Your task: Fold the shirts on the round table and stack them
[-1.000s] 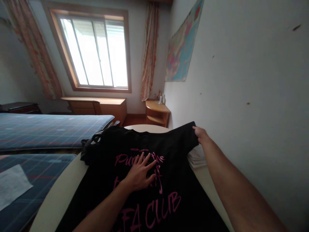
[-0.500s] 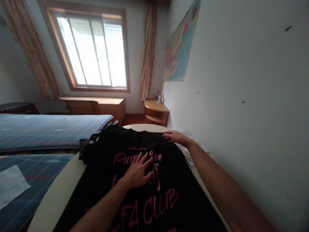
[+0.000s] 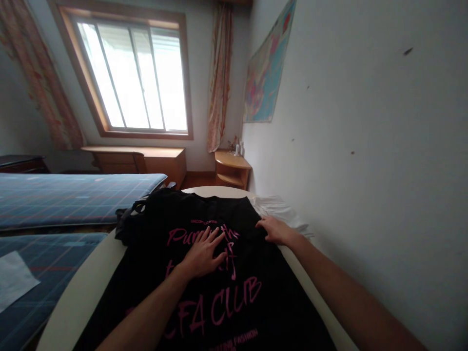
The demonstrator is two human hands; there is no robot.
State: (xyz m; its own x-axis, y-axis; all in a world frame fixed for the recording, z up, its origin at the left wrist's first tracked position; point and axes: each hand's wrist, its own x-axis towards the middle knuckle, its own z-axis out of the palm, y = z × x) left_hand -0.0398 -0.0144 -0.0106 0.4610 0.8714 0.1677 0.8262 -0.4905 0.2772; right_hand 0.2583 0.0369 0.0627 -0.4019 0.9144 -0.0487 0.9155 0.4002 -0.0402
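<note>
A black T-shirt [image 3: 285, 302] with pink lettering lies spread on a pale round-edged table [image 3: 86, 273], its neckline at the far end. My left hand [image 3: 203, 253] rests flat on the print, fingers spread and holding nothing. At the shirt's right edge, near the shoulder, my right hand [image 3: 277, 231] has its fingers curled in and closed on the black fabric. White cloth [image 3: 280, 207] lies bunched just beyond that hand, on the table's right side. Dark bunched fabric [image 3: 126, 226] sits by the shirt's left shoulder.
Blue plaid mattresses [image 3: 73, 195] stand to the left, with a white paper [image 3: 16, 280] on the nearer one. A wall [image 3: 365, 204] runs close along the right. Behind are a wooden desk [image 3: 164, 158] and a corner shelf [image 3: 232, 161] under the window.
My right hand has moved from the top of the right shoulder down along the shirt's edge, and its fingers have closed there. My left hand stays flat on the print. The view has shifted slightly.
</note>
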